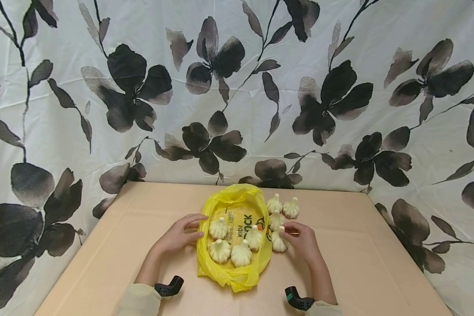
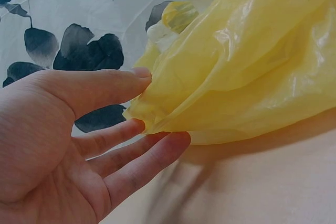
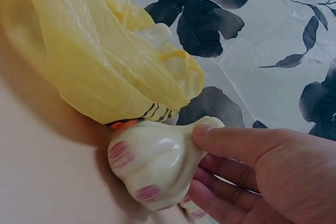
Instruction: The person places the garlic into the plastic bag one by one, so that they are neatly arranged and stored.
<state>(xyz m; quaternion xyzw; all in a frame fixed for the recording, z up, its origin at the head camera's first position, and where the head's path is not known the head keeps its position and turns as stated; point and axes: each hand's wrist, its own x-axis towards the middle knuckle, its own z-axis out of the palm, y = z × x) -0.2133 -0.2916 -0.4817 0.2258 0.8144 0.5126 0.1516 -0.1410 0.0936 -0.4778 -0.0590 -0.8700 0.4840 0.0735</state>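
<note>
A yellow plastic bag [image 1: 263, 256] with dark print sits mid-table, its mouth spread wide. Several whitish garlic bulbs [image 1: 220, 251] lie in it. My left hand [image 1: 181, 232] is at the bag's left side; in the left wrist view its thumb and fairly straight fingers touch the yellow plastic. By the bag's right side, my right hand [image 1: 305, 240] pinches a garlic bulb [image 3: 155, 163] at its neck between thumb and fingers. The right wrist view shows purple streaks on this bulb, which overlaps the bag's printed edge. Three more garlic bulbs [image 1: 290, 208] stand just behind it.
The table [image 1: 359, 250] has a light tan top. A white cloth [image 1: 260, 114] with dark flowers hangs behind its back edge and spreads along both sides. Black devices [image 1: 299, 299] are on both wrists.
</note>
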